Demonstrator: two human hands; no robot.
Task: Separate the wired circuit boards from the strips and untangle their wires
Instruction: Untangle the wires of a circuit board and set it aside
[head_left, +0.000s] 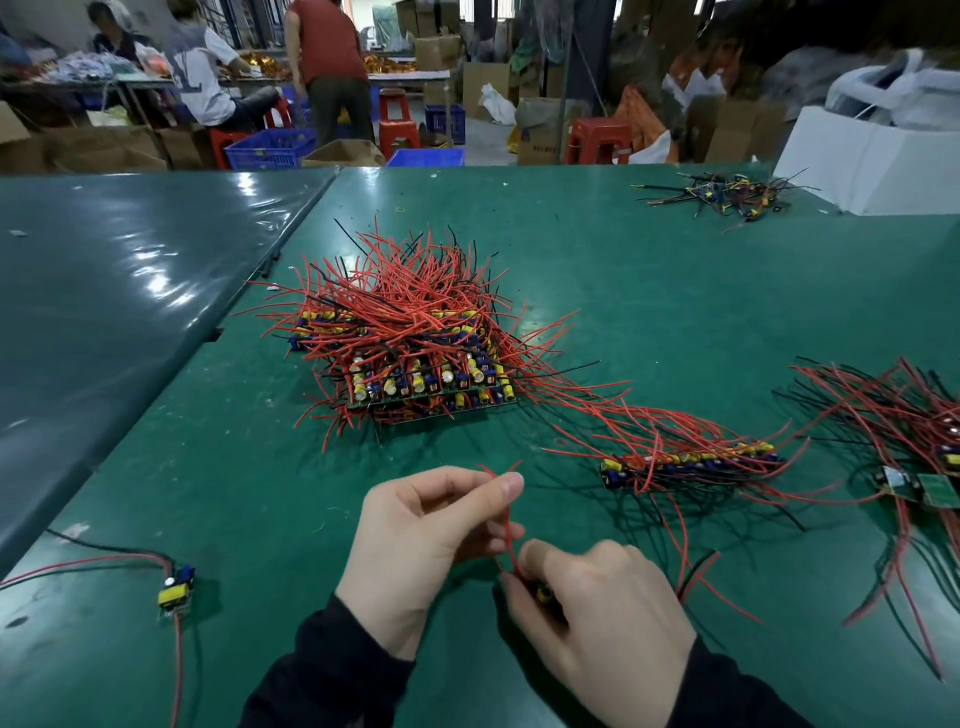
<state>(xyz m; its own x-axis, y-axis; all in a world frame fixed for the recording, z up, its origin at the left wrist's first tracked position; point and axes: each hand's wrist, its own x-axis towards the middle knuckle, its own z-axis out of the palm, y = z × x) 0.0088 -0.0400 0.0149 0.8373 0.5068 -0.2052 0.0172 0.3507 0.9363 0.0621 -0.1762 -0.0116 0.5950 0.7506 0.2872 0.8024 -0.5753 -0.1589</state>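
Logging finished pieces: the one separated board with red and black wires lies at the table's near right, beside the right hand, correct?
Not quite: the separated board lies at the table's near left, well apart from both hands, as the head view shows. Its wires are red and black.

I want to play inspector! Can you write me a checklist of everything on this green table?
Surface: green table, scuffed, small specks.
Job's things: big stack of wired boards; one strip to its right; separated board lying alone, near left.
Clutter: small wire pile far right; white box.
Grippers: left hand pinches a red wire; right hand closed around a small board.
Cables: red and black wires, tangled.
Surroundings: people working, red stools, blue crates, cardboard boxes.
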